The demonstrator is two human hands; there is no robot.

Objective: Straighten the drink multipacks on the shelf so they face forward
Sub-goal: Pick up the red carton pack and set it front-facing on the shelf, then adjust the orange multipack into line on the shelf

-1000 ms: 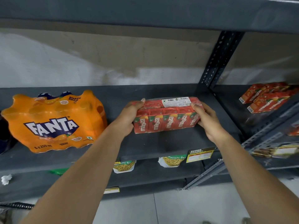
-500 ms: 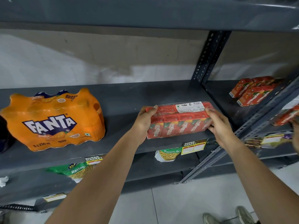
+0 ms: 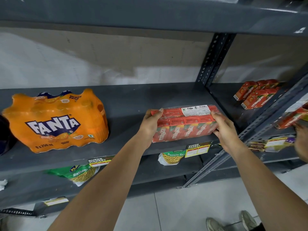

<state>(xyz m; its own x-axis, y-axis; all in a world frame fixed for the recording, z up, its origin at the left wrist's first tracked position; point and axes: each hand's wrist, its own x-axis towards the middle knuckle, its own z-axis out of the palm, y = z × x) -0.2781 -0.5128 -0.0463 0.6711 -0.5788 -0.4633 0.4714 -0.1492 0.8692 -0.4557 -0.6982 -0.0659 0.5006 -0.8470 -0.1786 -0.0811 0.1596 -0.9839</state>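
Note:
A red shrink-wrapped Maaza juice-box multipack [image 3: 185, 124] rests near the front edge of the grey metal shelf [image 3: 130, 104], its logos toward me and its right end turned a little back. My left hand [image 3: 150, 121] grips its left end, thumb on top. My right hand [image 3: 224, 129] grips its right end. An orange Fanta bottle multipack [image 3: 55, 120] stands at the left of the same shelf with its label forward, apart from both hands.
A perforated upright post [image 3: 211, 59] divides this bay from the right one, where more Maaza packs [image 3: 255, 95] lie. Another person's hand [image 3: 301, 140] holds a red pack at the far right. Snack bags [image 3: 81, 174] sit on the lower shelf. Shoes [image 3: 233, 222] stand on the floor.
Both hands have drawn the Maaza pack forward and to the right, toward the shelf's front edge. Another person's hand has come into view at the right.

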